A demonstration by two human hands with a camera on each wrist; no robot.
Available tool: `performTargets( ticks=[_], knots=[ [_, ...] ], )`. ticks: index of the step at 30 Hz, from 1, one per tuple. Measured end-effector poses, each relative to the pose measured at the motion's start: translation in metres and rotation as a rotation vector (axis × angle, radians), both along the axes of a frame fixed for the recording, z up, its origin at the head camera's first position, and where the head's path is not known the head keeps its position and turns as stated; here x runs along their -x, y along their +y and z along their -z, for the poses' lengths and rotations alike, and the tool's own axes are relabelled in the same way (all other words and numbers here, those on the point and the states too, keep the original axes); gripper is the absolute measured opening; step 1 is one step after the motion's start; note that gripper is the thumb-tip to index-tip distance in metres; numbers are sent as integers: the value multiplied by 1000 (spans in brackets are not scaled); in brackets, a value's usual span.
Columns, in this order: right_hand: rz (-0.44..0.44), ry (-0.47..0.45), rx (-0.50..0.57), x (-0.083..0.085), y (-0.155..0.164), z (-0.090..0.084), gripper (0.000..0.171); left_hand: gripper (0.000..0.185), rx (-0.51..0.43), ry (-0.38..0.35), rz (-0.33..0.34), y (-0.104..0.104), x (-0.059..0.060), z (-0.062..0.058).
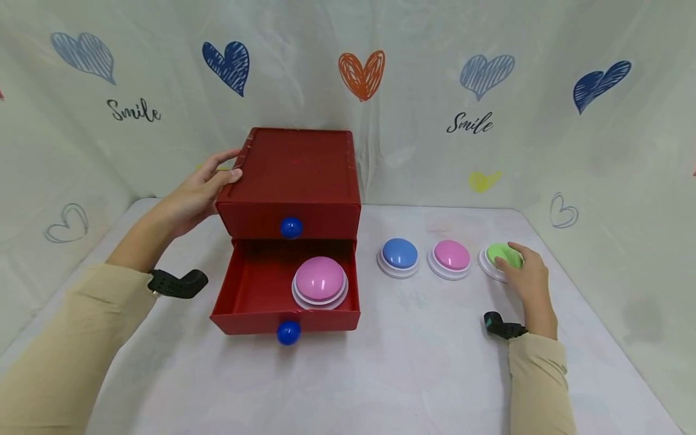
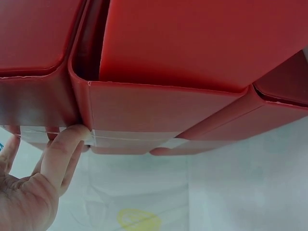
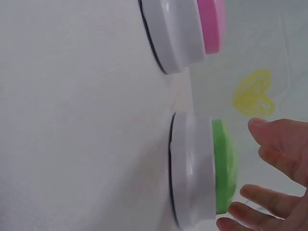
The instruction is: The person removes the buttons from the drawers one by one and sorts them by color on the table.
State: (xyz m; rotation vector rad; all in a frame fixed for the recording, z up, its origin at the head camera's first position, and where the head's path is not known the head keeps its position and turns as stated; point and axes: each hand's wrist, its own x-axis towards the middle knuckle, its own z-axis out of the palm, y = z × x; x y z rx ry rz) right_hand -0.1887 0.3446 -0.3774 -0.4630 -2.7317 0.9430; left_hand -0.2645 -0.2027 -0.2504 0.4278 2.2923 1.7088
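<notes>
I have my left hand [image 1: 198,190] laid with relaxed, spread fingers against the far-left top edge of the red drawer box [image 1: 296,175], steadying it while its lower drawer [image 1: 255,290] hangs open with a pink button [image 1: 319,281] inside, and at the right my right hand [image 1: 524,275] reaches loosely spread fingers over the green button [image 1: 499,254].

I am counting four dome buttons: two pink [image 1: 319,280] [image 1: 451,255], one blue [image 1: 399,253], one green [image 1: 501,254]; one red drawer box [image 1: 296,175] with two blue knobs [image 1: 291,228] [image 1: 288,333].
</notes>
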Motion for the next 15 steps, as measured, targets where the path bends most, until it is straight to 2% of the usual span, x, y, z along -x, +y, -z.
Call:
performTargets(
  ticks=[9,15],
  knots=[
    [-23,62,13,-4,-17,-23,55,59,-2,-1,-6,0,0,0],
    [-135,154,-15,-9,-38,-44,49,60,5,0,-5,0,-1,1]
  ],
)
